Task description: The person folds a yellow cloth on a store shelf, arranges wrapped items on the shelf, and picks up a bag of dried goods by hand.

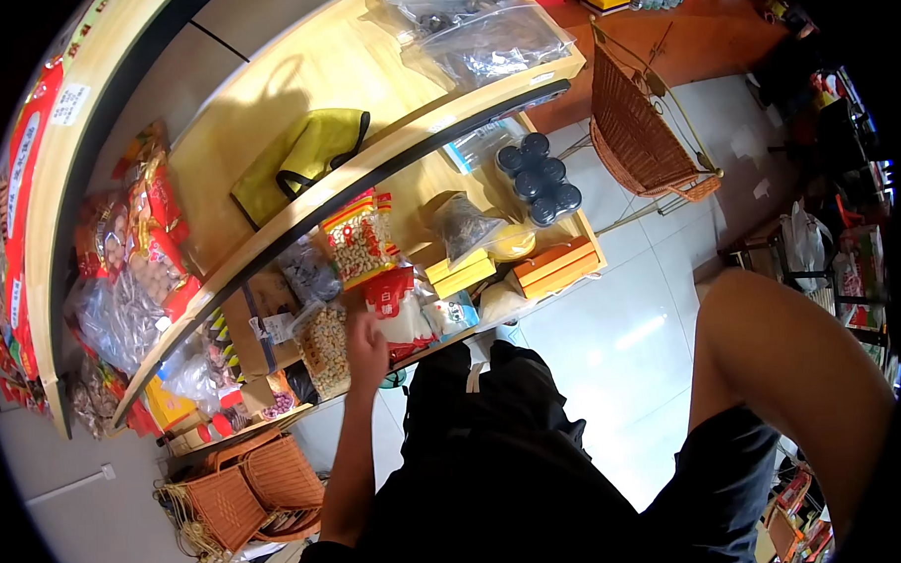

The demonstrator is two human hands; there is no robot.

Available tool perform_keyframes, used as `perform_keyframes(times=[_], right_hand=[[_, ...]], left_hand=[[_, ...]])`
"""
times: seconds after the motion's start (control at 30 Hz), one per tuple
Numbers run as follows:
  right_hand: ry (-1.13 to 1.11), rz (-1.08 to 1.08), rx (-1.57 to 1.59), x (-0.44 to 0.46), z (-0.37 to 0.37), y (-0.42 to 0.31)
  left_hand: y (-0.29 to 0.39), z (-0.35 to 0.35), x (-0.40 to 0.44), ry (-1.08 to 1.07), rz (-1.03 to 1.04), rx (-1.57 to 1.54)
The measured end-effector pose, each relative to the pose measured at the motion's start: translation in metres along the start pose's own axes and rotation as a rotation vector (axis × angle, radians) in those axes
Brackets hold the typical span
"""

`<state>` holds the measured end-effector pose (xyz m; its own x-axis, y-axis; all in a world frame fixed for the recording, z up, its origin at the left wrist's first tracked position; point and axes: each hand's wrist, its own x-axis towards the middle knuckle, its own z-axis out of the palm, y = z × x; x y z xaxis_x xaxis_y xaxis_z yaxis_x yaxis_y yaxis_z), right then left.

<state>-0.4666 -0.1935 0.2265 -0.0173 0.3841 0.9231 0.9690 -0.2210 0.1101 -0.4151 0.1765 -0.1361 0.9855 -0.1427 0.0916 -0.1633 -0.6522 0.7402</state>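
My left hand [366,348] is over the front edge of the lower shelf, its fingers curled in and nothing visible in them. Just right of it lies a red and white bag [397,308] with Chinese print. A clear pack of pale nuts or beans [324,350] is close on its left. Behind these rests a red and yellow bag of pale kernels [358,240]. My right arm is raised and bent at the right side, and the right hand is out of view.
A green cloth [302,163] lies on the upper shelf. Black-lidded jars [539,182], yellow boxes [460,273] and an orange box [556,268] stand on the lower one. A wicker basket [639,126] is at the upper right, wicker seats [254,487] at the lower left.
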Motion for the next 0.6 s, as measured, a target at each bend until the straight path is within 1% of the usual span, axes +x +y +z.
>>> perform_keyframes(times=[0.03, 0.1, 0.17, 0.23, 0.3, 0.33, 0.37, 0.4, 0.43, 0.47, 0.5, 0.53, 0.57, 0.6], right_hand=[[0.017, 0.009, 0.002, -0.002, 0.001, 0.0], [0.07, 0.021, -0.004, -0.006, 0.002, 0.002], [0.147, 0.02, -0.016, -0.012, 0.003, 0.004], [0.271, 0.053, -0.04, -0.021, 0.005, 0.008], [0.465, 0.125, -0.091, -0.035, 0.01, 0.016], [0.576, 0.201, -0.115, -0.047, 0.019, 0.02], [0.686, 0.297, -0.118, -0.059, 0.03, 0.025], [0.779, 0.407, -0.104, -0.072, 0.044, 0.029], [0.847, 0.564, -0.06, -0.089, 0.064, 0.032], [0.889, 0.757, 0.021, -0.106, 0.087, 0.035], [0.888, 0.966, 0.132, -0.127, 0.113, 0.038], [0.832, 1.195, 0.259, -0.151, 0.144, 0.04], [0.697, 1.437, 0.377, -0.178, 0.17, 0.04], [0.606, 1.518, 0.491, -0.218, 0.201, 0.041]], left_hand=[[0.011, -0.013, 0.022, 0.092, 0.136, 0.034], [0.054, -0.049, 0.066, 0.21, 0.285, 0.077], [0.088, -0.07, 0.103, 0.251, 0.275, 0.095], [0.099, -0.075, 0.14, 0.244, 0.302, 0.192], [0.081, -0.076, 0.18, 0.171, 0.379, 0.237], [0.07, -0.077, 0.196, 0.125, 0.379, 0.291], [0.06, -0.08, 0.206, 0.08, 0.377, 0.341], [0.056, -0.085, 0.21, 0.023, 0.303, 0.444], [0.047, -0.088, 0.218, -0.034, 0.241, 0.577], [0.043, -0.094, 0.222, -0.047, 0.172, 0.638], [0.038, -0.104, 0.227, -0.059, 0.101, 0.699], [0.003, -0.125, 0.236, -0.188, 0.45, 1.063], [0.01, -0.135, 0.232, -0.188, 0.333, 1.064], [0.001, -0.144, 0.229, -0.084, 0.199, 0.932]])
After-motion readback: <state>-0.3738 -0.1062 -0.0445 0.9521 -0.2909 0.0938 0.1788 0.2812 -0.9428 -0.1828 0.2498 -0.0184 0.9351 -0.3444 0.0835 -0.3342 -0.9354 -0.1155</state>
